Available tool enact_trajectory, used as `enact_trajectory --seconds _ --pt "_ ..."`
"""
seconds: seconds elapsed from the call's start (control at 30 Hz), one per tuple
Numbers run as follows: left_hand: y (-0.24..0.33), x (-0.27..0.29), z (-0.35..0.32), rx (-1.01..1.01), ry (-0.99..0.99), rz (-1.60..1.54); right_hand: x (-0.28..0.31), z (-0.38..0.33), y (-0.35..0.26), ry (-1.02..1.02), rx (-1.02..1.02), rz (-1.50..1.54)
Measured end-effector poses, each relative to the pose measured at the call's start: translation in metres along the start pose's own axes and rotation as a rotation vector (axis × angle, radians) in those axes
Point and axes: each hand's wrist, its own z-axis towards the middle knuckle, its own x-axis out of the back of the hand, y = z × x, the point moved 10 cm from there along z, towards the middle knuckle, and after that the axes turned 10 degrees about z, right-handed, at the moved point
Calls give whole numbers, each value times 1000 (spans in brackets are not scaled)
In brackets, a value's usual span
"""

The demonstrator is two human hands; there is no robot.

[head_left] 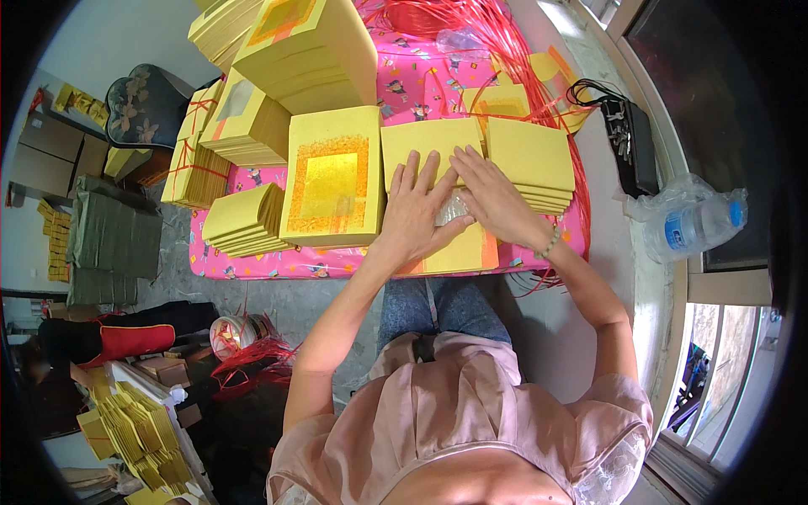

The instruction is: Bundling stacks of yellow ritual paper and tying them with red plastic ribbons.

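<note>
My left hand [415, 210] lies flat with fingers spread on a low stack of yellow paper sheets [459, 251] on the pink table [252, 263]. My right hand [492, 198] presses down beside it, fingers reaching onto the same sheets, with a bead bracelet at the wrist. Something shiny and clear shows between the two hands. To the left lies a yellow stack with a gold foil square [330, 181]. A plain yellow stack [532, 162] sits just right of my right hand.
More yellow paper stacks [248, 126] crowd the table's far and left side. Red plastic strings [497, 42] trail over the back right. A plastic water bottle [697, 225] and a black box [633, 143] sit on the right ledge. Tied bundles [135, 433] lie on the floor at left.
</note>
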Motion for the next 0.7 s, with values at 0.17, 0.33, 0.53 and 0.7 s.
enact_trajectory --seconds 0.17,0.33,0.53,0.7 --pt "1 1 -1 -11 0 -15 -4 -14 -4 -70 -34 -66" --pt "0 -2 -2 -39 -32 -37 -13 -22 -1 -113 -69 -84" --pt "5 4 -6 -51 -5 12 -14 -25 -1 -116 -71 -96" --pt "3 7 -25 65 -30 152 -13 -26 -7 -121 -53 -103"
